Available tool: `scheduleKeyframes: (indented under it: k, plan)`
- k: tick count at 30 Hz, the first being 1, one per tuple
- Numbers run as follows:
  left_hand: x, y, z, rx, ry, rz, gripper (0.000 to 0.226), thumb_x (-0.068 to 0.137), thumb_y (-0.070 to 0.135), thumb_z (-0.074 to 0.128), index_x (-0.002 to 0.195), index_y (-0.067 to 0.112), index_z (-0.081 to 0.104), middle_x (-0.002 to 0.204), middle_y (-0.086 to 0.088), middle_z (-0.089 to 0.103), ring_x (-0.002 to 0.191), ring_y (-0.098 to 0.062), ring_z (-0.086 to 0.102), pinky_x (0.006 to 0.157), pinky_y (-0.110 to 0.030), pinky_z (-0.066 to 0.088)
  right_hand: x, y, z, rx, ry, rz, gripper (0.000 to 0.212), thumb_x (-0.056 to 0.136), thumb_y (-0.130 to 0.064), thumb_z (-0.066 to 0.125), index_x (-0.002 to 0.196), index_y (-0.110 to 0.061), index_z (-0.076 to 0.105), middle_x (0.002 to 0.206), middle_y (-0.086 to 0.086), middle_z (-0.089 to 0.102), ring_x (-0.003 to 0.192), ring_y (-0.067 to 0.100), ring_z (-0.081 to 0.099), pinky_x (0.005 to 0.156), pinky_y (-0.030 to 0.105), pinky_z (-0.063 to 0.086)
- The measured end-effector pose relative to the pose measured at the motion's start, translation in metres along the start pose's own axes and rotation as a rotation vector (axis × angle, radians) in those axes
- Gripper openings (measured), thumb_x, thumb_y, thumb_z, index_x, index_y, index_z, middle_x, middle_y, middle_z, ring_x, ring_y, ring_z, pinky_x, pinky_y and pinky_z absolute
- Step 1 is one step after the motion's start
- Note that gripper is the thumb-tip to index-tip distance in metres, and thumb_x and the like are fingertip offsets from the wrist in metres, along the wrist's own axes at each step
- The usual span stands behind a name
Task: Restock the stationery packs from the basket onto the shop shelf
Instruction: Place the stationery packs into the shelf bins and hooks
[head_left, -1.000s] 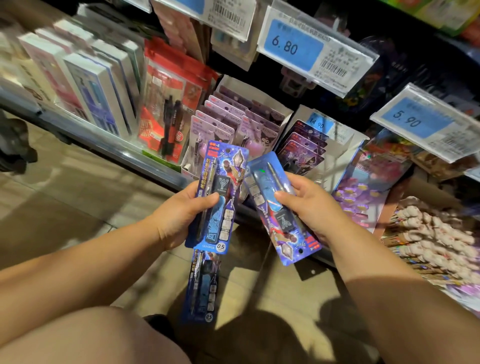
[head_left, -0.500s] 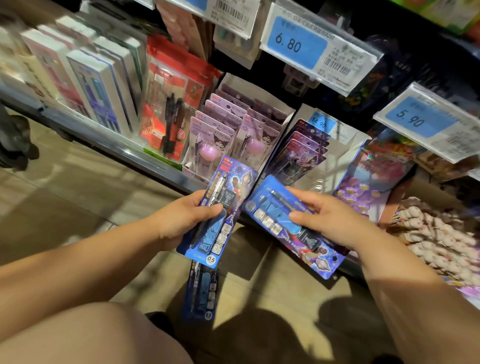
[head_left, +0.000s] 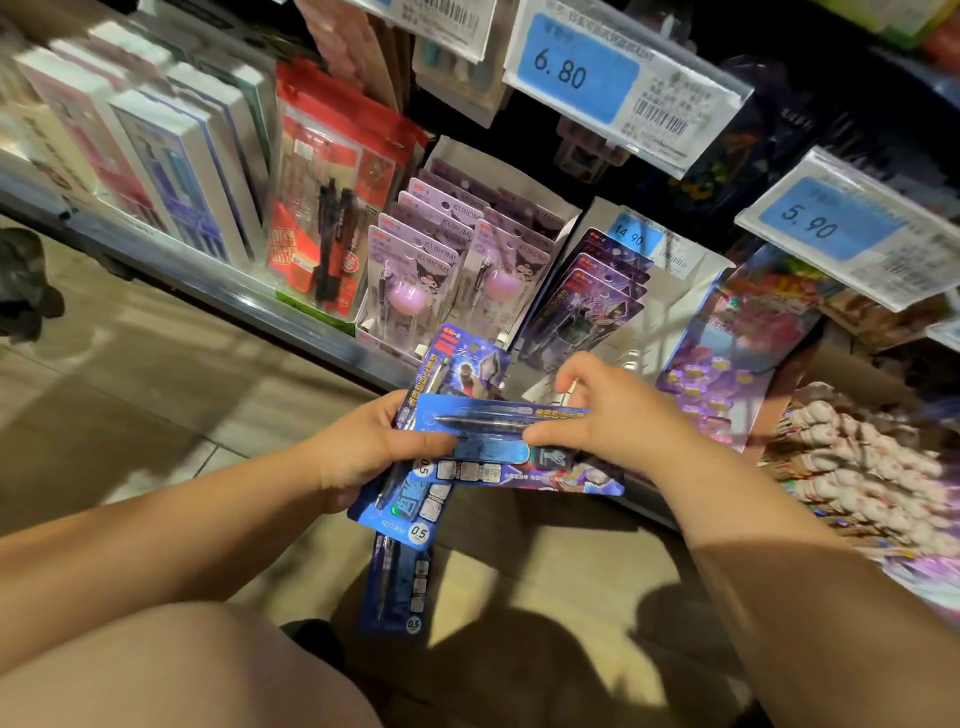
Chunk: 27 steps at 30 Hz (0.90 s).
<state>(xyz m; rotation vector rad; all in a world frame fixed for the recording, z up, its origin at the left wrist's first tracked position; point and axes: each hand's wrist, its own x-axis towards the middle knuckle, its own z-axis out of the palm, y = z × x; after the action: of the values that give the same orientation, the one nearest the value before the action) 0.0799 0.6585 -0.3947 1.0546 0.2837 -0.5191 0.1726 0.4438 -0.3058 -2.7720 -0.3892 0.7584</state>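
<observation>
While blue carded pen packs (head_left: 467, 364) are gripped in the left hand (head_left: 363, 447) and right hand (head_left: 608, 415), none's been shelved yet.

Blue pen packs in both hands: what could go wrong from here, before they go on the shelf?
1. The left hand grips the upright pack, but the lowest pack hangs far below it and may slip to the floor.
2. The right hand grips the crosswise pack near one end, laid across the upright one; it could tilt or snag.

Dim warm light, blurred wide-angle edges, dark floor (head_left: 156, 405) shadows
</observation>
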Motion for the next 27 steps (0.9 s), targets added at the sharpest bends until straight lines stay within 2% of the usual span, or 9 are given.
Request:
scheduleKeyframes:
  k: [3, 5, 8, 11, 14, 16, 20, 24, 27]
  plan:
    - [-0.001, -0.001, -0.007, -0.051, 0.038, 0.011, 0.051, 0.044, 0.022, 0.091, 0.092, 0.018, 0.074, 0.09, -0.011, 0.074, 0.069, -0.021, 0.071, 0.065, -0.036, 0.059, -0.002, 0.023, -0.008, 0.239, 0.067, 0.081, 0.051, 0.058, -0.044, 0.087, 0.094, -0.029, 0.053, 0.084, -0.009, 0.059, 0.069, 0.01, 0.057, 0.059, 0.024, 0.041]
    - [-0.001, -0.002, -0.01, -0.086, 0.029, 0.033, 0.059, 0.034, 0.032, 0.097, 0.087, 0.019, 0.075, 0.088, -0.01, 0.075, 0.069, -0.021, 0.072, 0.064, -0.036, 0.06, -0.004, 0.038, -0.006, 0.598, 0.018, 0.12, 0.058, 0.054, -0.024, 0.092, 0.098, -0.025, 0.054, 0.086, 0.0, 0.067, 0.067, 0.015, 0.064, 0.068, 0.026, 0.05]
    - [0.0, -0.002, -0.007, -0.109, -0.004, 0.02, 0.062, 0.037, 0.03, 0.097, 0.092, 0.017, 0.074, 0.088, -0.011, 0.074, 0.068, -0.022, 0.071, 0.065, -0.038, 0.06, -0.007, 0.049, 0.008, 0.988, -0.077, 0.154, 0.05, 0.062, -0.003, 0.079, 0.108, -0.008, 0.06, 0.094, 0.012, 0.073, 0.079, 0.021, 0.07, 0.084, 0.038, 0.055]
    - [0.001, -0.002, 0.002, -0.057, 0.017, -0.008, 0.045, 0.056, 0.015, 0.084, 0.099, 0.012, 0.069, 0.086, -0.011, 0.073, 0.065, -0.022, 0.07, 0.064, -0.037, 0.06, -0.008, 0.048, 0.015, 1.039, -0.017, 0.147, 0.028, 0.083, 0.003, 0.064, 0.11, -0.003, 0.062, 0.096, 0.01, 0.074, 0.083, 0.023, 0.069, 0.09, 0.044, 0.052]
    - [0.001, -0.005, 0.007, 0.057, 0.058, -0.036, 0.034, 0.063, 0.007, 0.074, 0.095, 0.01, 0.066, 0.079, -0.012, 0.072, 0.061, -0.022, 0.068, 0.06, -0.033, 0.057, -0.007, 0.04, 0.002, 1.056, 0.137, 0.18, 0.014, 0.093, -0.003, 0.054, 0.097, -0.014, 0.061, 0.079, -0.001, 0.073, 0.064, 0.01, 0.068, 0.069, 0.032, 0.058]
    - [0.001, -0.008, 0.006, 0.084, 0.082, -0.042, 0.028, 0.062, 0.007, 0.073, 0.089, 0.011, 0.065, 0.076, -0.009, 0.072, 0.061, -0.02, 0.068, 0.061, -0.031, 0.057, -0.006, 0.035, -0.015, 1.017, 0.262, 0.188, 0.012, 0.095, -0.007, 0.053, 0.092, -0.019, 0.056, 0.087, 0.003, 0.069, 0.062, 0.009, 0.066, 0.057, 0.027, 0.059]
    - [0.002, -0.009, -0.003, 0.097, 0.13, -0.046, 0.033, 0.059, 0.008, 0.074, 0.09, 0.012, 0.065, 0.079, -0.009, 0.072, 0.065, -0.023, 0.067, 0.074, -0.039, 0.056, -0.012, 0.025, -0.054, 0.679, 0.458, 0.083, 0.016, 0.095, -0.014, 0.056, 0.102, -0.028, 0.055, 0.098, 0.005, 0.063, 0.071, 0.018, 0.065, 0.055, 0.02, 0.056]
    - [0.002, -0.01, -0.006, 0.098, 0.161, -0.044, 0.025, 0.058, 0.006, 0.075, 0.081, 0.017, 0.07, 0.081, -0.011, 0.073, 0.068, -0.025, 0.067, 0.081, -0.045, 0.054, -0.004, 0.013, -0.073, 0.22, 0.578, -0.007, 0.021, 0.093, -0.029, 0.057, 0.114, -0.03, 0.06, 0.098, 0.005, 0.064, 0.091, 0.028, 0.061, 0.077, 0.031, 0.048]
    - [0.001, -0.009, -0.004, 0.098, 0.152, -0.049, 0.022, 0.059, 0.006, 0.075, 0.077, 0.019, 0.072, 0.082, -0.012, 0.073, 0.069, -0.026, 0.067, 0.08, -0.045, 0.054, 0.003, 0.0, -0.071, 0.004, 0.505, 0.008, 0.031, 0.095, -0.039, 0.051, 0.124, -0.029, 0.058, 0.111, 0.008, 0.063, 0.099, 0.029, 0.057, 0.083, 0.035, 0.048]
